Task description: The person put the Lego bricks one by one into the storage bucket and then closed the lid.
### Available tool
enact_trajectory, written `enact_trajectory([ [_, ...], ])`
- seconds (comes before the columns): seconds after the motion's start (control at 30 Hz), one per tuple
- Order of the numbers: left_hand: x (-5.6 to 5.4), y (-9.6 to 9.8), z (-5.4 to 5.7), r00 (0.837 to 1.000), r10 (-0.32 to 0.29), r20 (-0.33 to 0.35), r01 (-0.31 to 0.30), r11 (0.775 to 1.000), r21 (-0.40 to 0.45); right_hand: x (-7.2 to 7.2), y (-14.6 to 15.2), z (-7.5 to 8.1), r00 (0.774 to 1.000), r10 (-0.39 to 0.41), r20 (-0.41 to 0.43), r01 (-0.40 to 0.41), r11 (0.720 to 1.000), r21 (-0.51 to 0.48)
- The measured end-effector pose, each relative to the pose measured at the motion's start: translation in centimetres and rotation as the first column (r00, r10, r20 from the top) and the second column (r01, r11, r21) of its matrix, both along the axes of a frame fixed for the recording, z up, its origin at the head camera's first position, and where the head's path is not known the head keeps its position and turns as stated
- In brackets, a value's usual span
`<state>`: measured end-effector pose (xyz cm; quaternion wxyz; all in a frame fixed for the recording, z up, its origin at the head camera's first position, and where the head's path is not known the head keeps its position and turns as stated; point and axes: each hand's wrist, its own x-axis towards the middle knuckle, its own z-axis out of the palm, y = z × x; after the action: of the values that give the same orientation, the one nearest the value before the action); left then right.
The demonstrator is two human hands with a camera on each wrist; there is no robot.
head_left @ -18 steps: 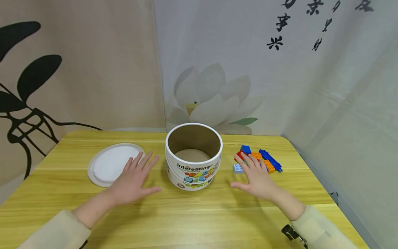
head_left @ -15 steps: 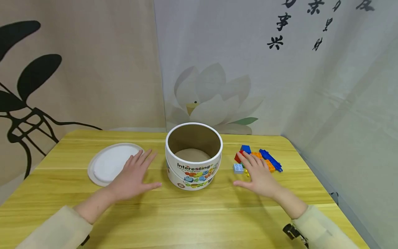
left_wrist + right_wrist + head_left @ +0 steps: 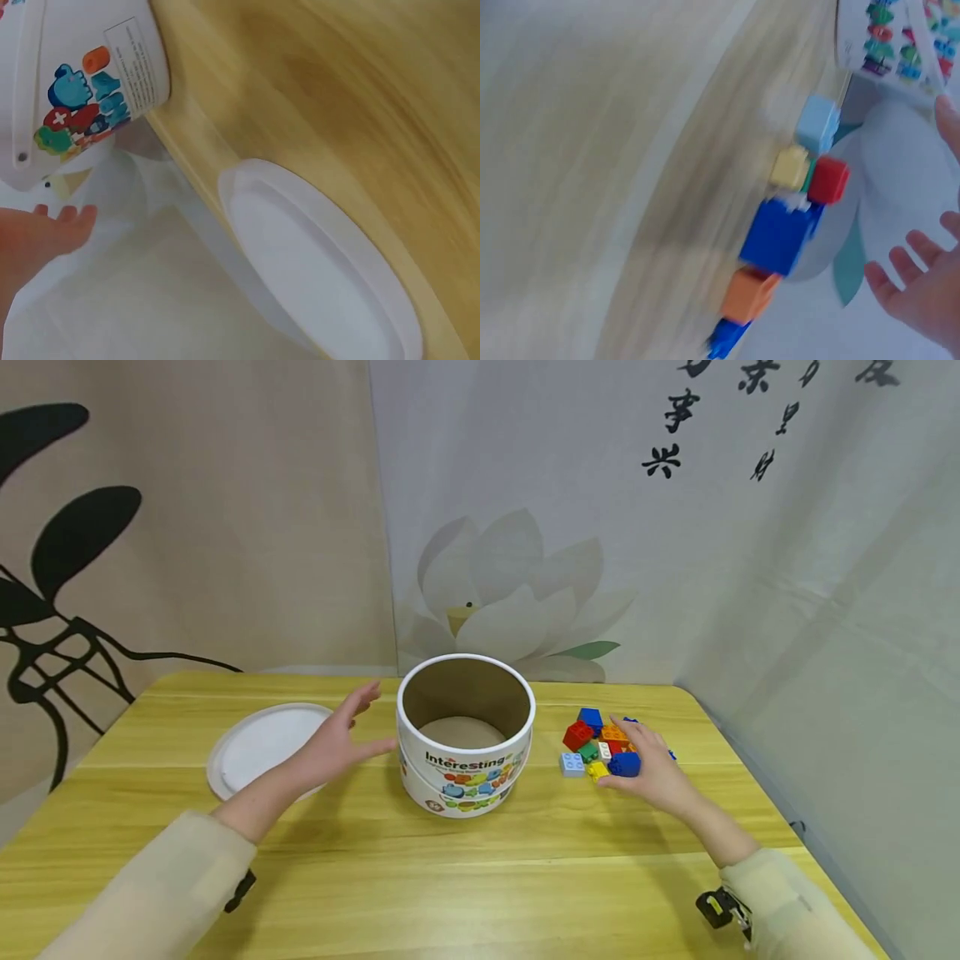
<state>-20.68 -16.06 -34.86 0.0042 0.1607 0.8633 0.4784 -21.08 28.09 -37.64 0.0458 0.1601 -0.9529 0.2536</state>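
Note:
My left hand (image 3: 330, 750) is held in the air between the white round lid (image 3: 258, 739) and the bucket (image 3: 465, 777), fingers apart from the thumb, holding nothing. My right hand (image 3: 654, 770) hovers over the right side of a pile of building blocks, empty, its fingers spread from the thumb. In the pile show a red block (image 3: 577, 736), a light blue block (image 3: 572, 765), a yellow block (image 3: 597, 771) and a dark blue block (image 3: 625, 765). An orange block (image 3: 744, 294) shows in the right wrist view. The bucket stands upright without its lid; its visible inside is bare.
All of it stands on a yellow wooden table (image 3: 450, 893). Behind hangs a printed cloth backdrop (image 3: 510, 485) close to the table's far edge. A grey cloth wall (image 3: 847, 635) runs along the right side.
Both hands have turned from palm-down to more sideways. The left hand has moved slightly up and right; the right hand has shifted right, uncovering more blocks.

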Motion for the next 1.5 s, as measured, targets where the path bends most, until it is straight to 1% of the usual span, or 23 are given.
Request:
enact_trajectory([
  [0.13,-1.1,0.6,0.4,0.999,-0.025,0.045,0.020,0.994,0.106,-0.6,1.5,-0.6,0.999,-0.025,0.041,0.026,0.999,-0.038],
  [0.23,-1.8,1.1,0.4,0.997,-0.042,0.071,0.029,0.984,0.176,-0.9,2.5,-1.1,0.998,-0.032,0.058,0.034,0.999,-0.041],
  [0.37,-2.6,1.9,0.3,0.993,-0.077,0.092,0.050,0.963,0.265,-1.3,3.5,-1.6,0.996,-0.041,0.085,0.044,0.998,-0.035],
  [0.47,-2.9,2.2,0.2,0.989,-0.093,0.111,0.055,0.950,0.308,-1.5,4.1,-2.0,0.993,-0.053,0.110,0.056,0.998,-0.022],
  [0.57,-3.0,2.3,-0.1,0.988,-0.093,0.123,0.049,0.946,0.320,-1.8,4.3,-2.3,0.989,-0.063,0.131,0.065,0.998,-0.012],
  [0.7,-3.0,2.4,-0.4,0.987,-0.102,0.122,0.058,0.946,0.320,-2.1,4.5,-2.8,0.986,-0.073,0.153,0.075,0.997,-0.009],
  [0.83,-3.1,2.3,-0.6,0.986,-0.100,0.136,0.055,0.953,0.298,-2.4,4.8,-3.2,0.985,-0.067,0.160,0.070,0.997,-0.012],
  [0.97,-3.2,2.3,-0.8,0.984,-0.096,0.151,0.051,0.958,0.282,-2.7,4.9,-3.4,0.991,-0.052,0.122,0.053,0.999,-0.002],
  [1.07,-3.3,2.3,-0.9,0.983,-0.101,0.151,0.054,0.956,0.288,-3.0,5.0,-3.6,0.994,-0.053,0.093,0.052,0.999,0.011],
  [1.17,-3.3,2.3,-1.0,0.984,-0.101,0.149,0.054,0.955,0.291,-3.2,5.0,-3.7,0.994,-0.063,0.084,0.061,0.998,0.019],
  [1.4,-3.6,2.2,-1.3,0.984,-0.097,0.147,0.049,0.952,0.303,-3.2,5.1,-3.8,0.989,-0.094,0.116,0.097,0.995,-0.014],
  [1.5,-3.6,2.1,-1.2,0.984,-0.095,0.151,0.046,0.953,0.300,-3.1,5.0,-3.5,0.983,-0.111,0.148,0.119,0.992,-0.047],
])
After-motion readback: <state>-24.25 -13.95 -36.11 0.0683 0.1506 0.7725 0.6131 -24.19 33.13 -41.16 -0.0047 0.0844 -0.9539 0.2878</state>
